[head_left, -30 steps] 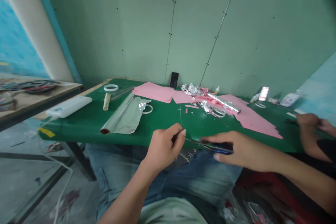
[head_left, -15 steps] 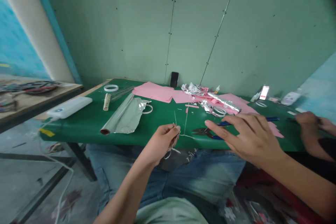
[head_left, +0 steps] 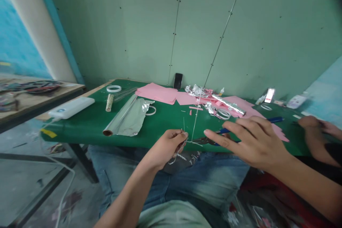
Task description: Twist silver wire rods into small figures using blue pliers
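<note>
My left hand [head_left: 167, 148] is pinched shut on thin wire pieces [head_left: 187, 139] at the near edge of the green table [head_left: 88, 126]; short ends stick up and a bent bit hangs below my fingers. My right hand [head_left: 253, 140] hovers open, fingers spread, just right of the wires. Under its fingers blue-handled pliers [head_left: 211, 139] lie on the table. A blue pen [head_left: 275, 119] lies behind that hand.
A foil roll [head_left: 125, 119], pink paper sheets [head_left: 157, 93], crumpled foil [head_left: 196, 91], tape rings [head_left: 113, 88] and a black phone [head_left: 177, 80] lie on the table. A white power bank [head_left: 71, 107] sits at left. Another person's hand [head_left: 316, 128] rests at the far right.
My right hand let go of the pliers, left them on the table and opened above them. My left hand kept its pinch on the wires and shifted slightly.
</note>
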Tool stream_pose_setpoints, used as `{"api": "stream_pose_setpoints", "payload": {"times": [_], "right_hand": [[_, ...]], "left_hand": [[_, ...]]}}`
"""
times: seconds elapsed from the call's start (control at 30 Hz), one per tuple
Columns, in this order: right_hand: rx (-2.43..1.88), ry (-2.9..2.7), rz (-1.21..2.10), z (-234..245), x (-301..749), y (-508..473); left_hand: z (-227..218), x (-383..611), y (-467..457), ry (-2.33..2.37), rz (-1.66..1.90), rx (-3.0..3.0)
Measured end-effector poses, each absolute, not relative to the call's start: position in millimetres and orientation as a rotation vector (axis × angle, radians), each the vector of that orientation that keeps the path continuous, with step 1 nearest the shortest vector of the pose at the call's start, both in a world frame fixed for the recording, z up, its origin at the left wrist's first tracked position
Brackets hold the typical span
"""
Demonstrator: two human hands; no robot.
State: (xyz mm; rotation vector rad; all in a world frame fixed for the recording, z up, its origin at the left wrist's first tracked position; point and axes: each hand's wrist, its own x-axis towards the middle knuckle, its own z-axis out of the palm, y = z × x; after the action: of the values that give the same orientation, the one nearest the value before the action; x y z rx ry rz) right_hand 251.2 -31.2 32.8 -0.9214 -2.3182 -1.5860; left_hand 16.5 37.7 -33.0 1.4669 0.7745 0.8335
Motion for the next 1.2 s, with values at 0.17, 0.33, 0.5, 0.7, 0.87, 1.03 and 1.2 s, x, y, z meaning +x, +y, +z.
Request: {"api": "stream_pose_setpoints", "payload": {"times": [0.17,0.33,0.5,0.7,0.87,1.03,1.2], "right_hand": [[-0.872,-2.350,-1.561,35,248,-31],[-0.839,-2.384,-1.612,36,247,-31],[-0.867,-2.357,-1.642,36,245,-35],[-0.878,-2.388,-1.628,38,244,-38],[-0.926,-2.410,-1.548,38,244,-37],[-0.993,-2.462,-1.515,32,247,-35],[-1.176,-2.503,-1.193,23,249,-31]], "left_hand": [[-32,17,37,0.795,0.826,1.489],[-31,17,36,0.788,0.844,1.509],[-31,16,37,0.800,0.826,1.528],[-30,15,37,0.813,0.850,1.568],[-27,17,34,0.824,0.869,1.579],[-31,18,35,0.814,0.918,1.559],[-29,17,32,0.858,1.075,1.695]]}}
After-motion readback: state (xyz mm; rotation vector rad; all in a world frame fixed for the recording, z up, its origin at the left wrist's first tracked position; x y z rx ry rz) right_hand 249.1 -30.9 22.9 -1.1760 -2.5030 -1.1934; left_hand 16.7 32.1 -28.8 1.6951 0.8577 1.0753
